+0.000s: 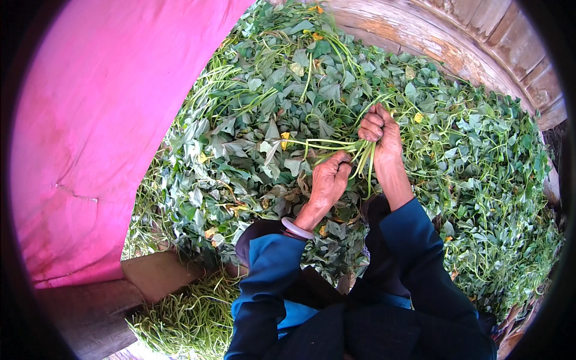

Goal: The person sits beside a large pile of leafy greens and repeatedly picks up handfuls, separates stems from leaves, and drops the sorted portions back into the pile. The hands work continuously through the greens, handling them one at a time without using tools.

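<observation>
My right hand (pixel 381 132) is closed in a fist around a small bunch of pale green leaf stems (pixel 365 163). Cut or broken ends of the stems hang below the fist. Just to its lower left, my left hand (pixel 330 179) has its fingers curled and pinched at stems of the same bunch; the fingertips are partly hidden. Some stems run leftward to wilted leaves (pixel 294 165). Under and around both hands spreads a thick heap of leafy vines (pixel 252 135), which look like sweet potato greens, with a few yellowed leaves (pixel 284 140).
A pink cloth sheet (pixel 99 112) hangs at the left. Behind the heap curves a weathered wooden log (pixel 432 45) against a plank wall (pixel 517 45). At lower left, a wooden beam (pixel 90 310) lies beside a pile of stripped green stems (pixel 189 319).
</observation>
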The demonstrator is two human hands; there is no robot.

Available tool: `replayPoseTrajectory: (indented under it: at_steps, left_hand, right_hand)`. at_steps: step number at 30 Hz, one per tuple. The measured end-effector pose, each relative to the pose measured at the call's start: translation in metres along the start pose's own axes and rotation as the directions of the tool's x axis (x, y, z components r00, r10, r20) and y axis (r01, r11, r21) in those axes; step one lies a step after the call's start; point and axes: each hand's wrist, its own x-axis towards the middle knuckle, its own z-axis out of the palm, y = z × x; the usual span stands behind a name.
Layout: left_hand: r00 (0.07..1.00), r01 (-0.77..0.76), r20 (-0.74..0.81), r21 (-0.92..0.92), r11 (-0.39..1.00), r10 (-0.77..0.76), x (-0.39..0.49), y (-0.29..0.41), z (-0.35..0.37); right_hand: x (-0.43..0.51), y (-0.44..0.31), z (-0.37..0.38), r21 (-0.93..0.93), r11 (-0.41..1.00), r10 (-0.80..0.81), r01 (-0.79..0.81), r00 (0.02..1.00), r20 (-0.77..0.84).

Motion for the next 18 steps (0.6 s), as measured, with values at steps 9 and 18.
replayPoseTrajectory:
  at_steps: [9,18]
  left_hand:
    - [0.989,-0.139,-0.034,0.092,0.986,0.142,-0.006,0.010,-0.020]
    - [0.961,-0.009,-0.261,0.298,0.955,0.091,0.003,0.004,-0.056]
  right_hand:
    - [-0.001,0.001,0.006,-0.056,0.995,-0.079,0.079,0.997,0.002]
    - [0.005,-0.015,-0.003,0.016,1.000,-0.003,0.002,0.999,0.044]
